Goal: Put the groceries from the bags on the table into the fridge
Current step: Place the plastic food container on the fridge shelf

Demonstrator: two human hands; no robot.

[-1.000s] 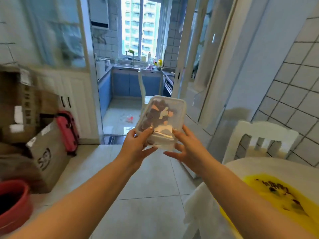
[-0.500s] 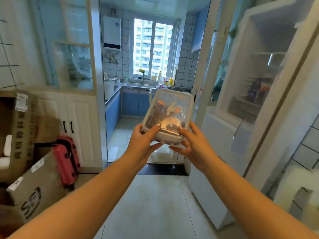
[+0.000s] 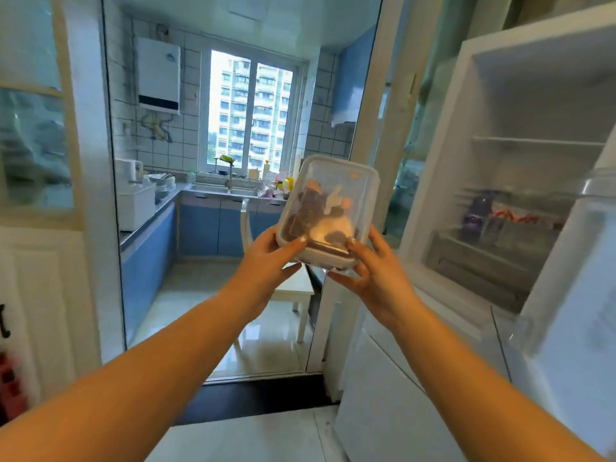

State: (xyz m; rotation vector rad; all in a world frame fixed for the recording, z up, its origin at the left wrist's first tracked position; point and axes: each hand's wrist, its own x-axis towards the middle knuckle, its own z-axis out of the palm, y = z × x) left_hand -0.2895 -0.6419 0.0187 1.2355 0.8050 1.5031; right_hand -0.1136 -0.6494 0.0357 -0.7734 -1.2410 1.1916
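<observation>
Gripping a clear food box (image 3: 328,208), left hand (image 3: 266,258) and right hand (image 3: 373,271) near the open fridge (image 3: 520,181); shelving's not done yet.

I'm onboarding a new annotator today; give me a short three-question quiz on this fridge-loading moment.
1. True or false: only one hand holds the clear container.
2. The open fridge stands on which side of the container? A) left B) right
3. Fill in: the purple pack sits on a fridge ____.

Key: 1 false, as left hand and right hand both grip it; 2 B; 3 shelf.
</observation>
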